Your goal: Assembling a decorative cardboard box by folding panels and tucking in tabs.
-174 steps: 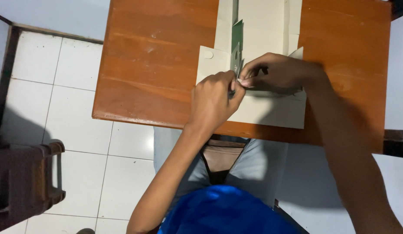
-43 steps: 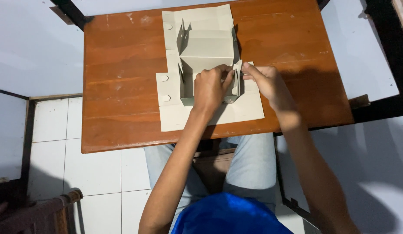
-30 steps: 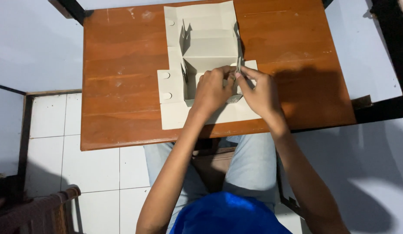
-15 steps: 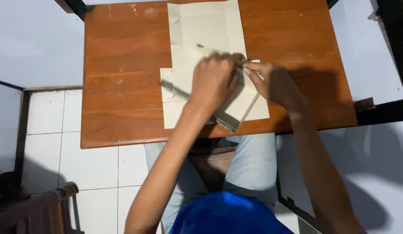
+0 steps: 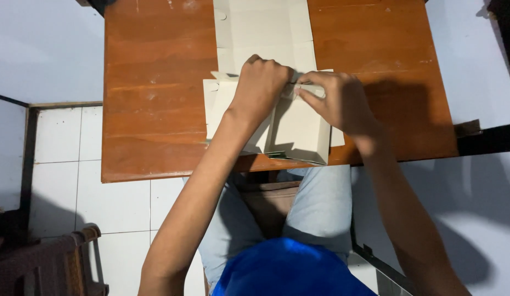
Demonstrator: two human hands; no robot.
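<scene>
A: What has the person got hold of?

B: A pale cardboard blank (image 5: pixel 266 33), part flat, part folded, on a brown wooden surface (image 5: pixel 156 109). The left hand (image 5: pixel 261 85) is curled into a near fist, knuckles up, pressing on the card where a fold rises. The right hand (image 5: pixel 337 101) meets it from the other side, thumb and forefinger pinched shut on a narrow flap (image 5: pixel 308 87).

A: Where does the card lie?

B: In the middle of the surface. Its flat upper panel runs off the top of the view. The near part stands folded up as a box wall (image 5: pixel 299 134), reaching the surface's near edge above the person's lap.

A: And around it?

B: White floor tiles (image 5: pixel 63 142) to the left, a dark chair back (image 5: pixel 52 263) at the lower left, light jeans (image 5: pixel 320 203) and a blue shirt (image 5: pixel 293 271) below.
</scene>
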